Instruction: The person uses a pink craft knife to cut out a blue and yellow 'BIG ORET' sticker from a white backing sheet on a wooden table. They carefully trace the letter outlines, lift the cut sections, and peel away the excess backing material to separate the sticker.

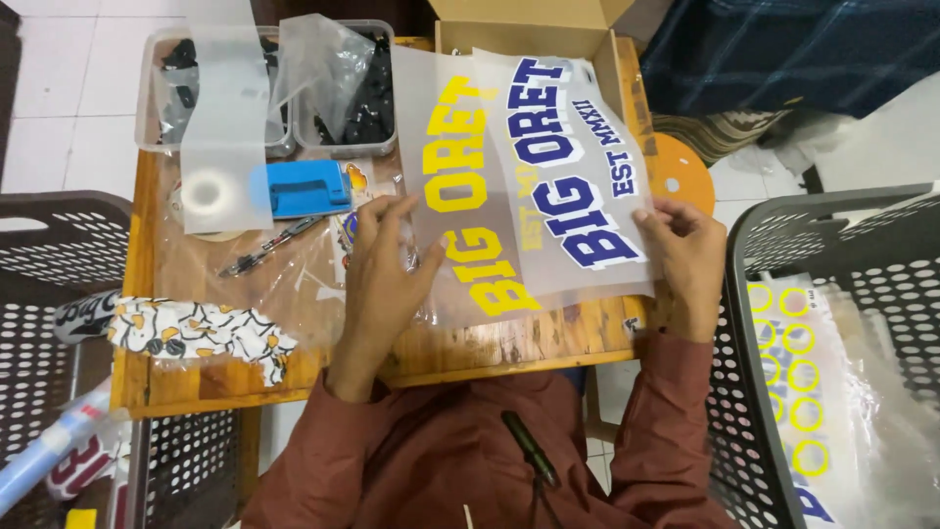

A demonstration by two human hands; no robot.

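We hold two translucent film sheets over the wooden table (460, 353) — the left hand (377, 269) lies with fingers spread almost flat on the yellow-lettered sheet (460, 176), the right hand (685, 250) pinches the edge of the blue-lettered sheet (573, 167) lying on top. To part them cleanly we judge it best to press one down and lift the other from its edge, slowly. The open cardboard box (534, 24), blue tool (308, 188) and plastic tubs (348, 98) crowd the far side — dark baskets (842, 235) flank us.
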